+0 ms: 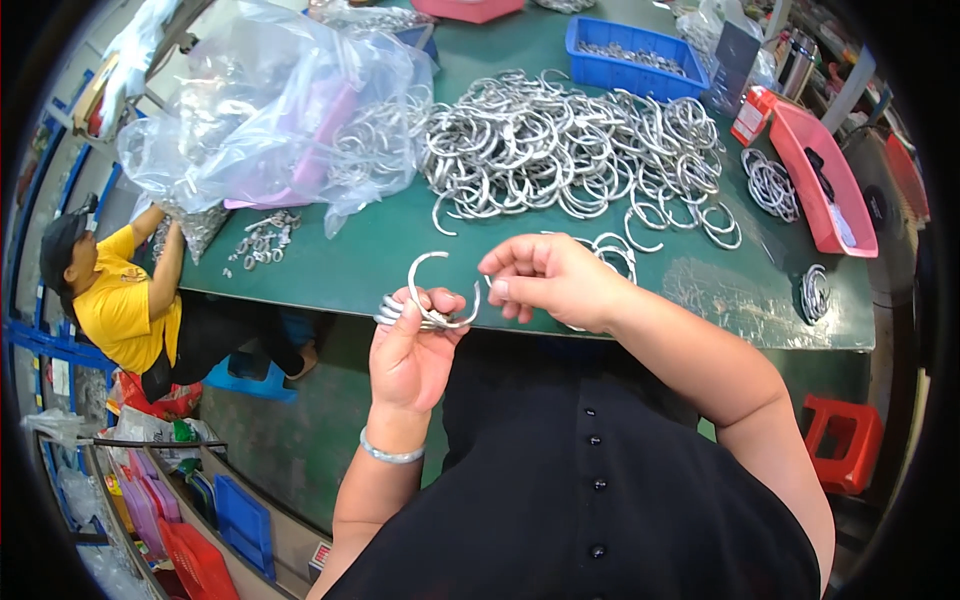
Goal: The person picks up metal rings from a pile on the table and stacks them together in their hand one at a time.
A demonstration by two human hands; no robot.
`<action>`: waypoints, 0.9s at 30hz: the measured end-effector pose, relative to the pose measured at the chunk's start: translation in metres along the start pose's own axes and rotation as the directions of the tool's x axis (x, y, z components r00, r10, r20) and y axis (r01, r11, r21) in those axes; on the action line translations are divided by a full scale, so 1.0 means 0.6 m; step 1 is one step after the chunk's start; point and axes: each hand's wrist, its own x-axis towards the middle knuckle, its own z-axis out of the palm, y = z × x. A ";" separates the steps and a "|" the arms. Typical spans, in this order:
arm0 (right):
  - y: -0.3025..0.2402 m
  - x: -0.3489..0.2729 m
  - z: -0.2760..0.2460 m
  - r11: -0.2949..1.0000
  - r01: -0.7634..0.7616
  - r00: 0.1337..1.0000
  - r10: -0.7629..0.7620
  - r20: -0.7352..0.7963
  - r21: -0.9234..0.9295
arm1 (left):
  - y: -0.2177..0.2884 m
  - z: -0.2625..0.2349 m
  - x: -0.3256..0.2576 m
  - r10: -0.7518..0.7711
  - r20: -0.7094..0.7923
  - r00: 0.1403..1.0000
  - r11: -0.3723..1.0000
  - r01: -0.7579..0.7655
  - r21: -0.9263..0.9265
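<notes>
Evidently, in the head view, the left hand (415,365) is clamped on a silvery C-shaped ring (412,283), raised in front of the body just over the near edge of the green table (320,275). Thumb and fingers grip it low along its curve, probably so that both ends stand clear of the grasp, and a few other rings (387,309) are bunched in the same fingers, perhaps to spare a reach for each. The right hand (560,285) is poised just beside it, thumb and forefinger drawn close; a small silvery glint shows at their tips, but I cannot tell whether they pinch something or touch the ring's nearer end. Behind, a large heap of similar rings (560,150) spreads over the tabletop, presumably left within arm's reach, while a blue tray (620,80) beyond it keeps small metal pieces (635,55) together. As for direction, the raised ring shows its round outline almost face-on, its gap turned to the upper right, toward the right hand; being nearly circular, it has no strong long axis. The bunched ones appear more edge-on, lying roughly left to right.
</notes>
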 end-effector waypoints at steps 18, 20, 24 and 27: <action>-0.022 0.021 -0.068 0.634 0.215 0.916 -0.395 -0.072 -0.743 | 0.414 0.163 0.241 0.172 -0.151 0.973 0.178 0.120 0.977; -0.026 0.029 -0.070 0.407 0.182 0.920 -0.391 0.010 -0.895 | 0.387 0.170 0.280 0.159 -0.193 0.968 0.053 0.187 0.981; -0.018 0.027 -0.068 0.154 0.225 0.922 -0.352 0.159 -0.962 | 0.355 0.174 0.307 0.251 -0.153 0.956 -0.414 0.249 0.876; -0.004 0.023 -0.057 0.088 0.301 0.904 -0.345 0.255 -0.950 | 0.362 0.174 0.286 0.246 -0.087 0.965 -0.462 0.196 0.865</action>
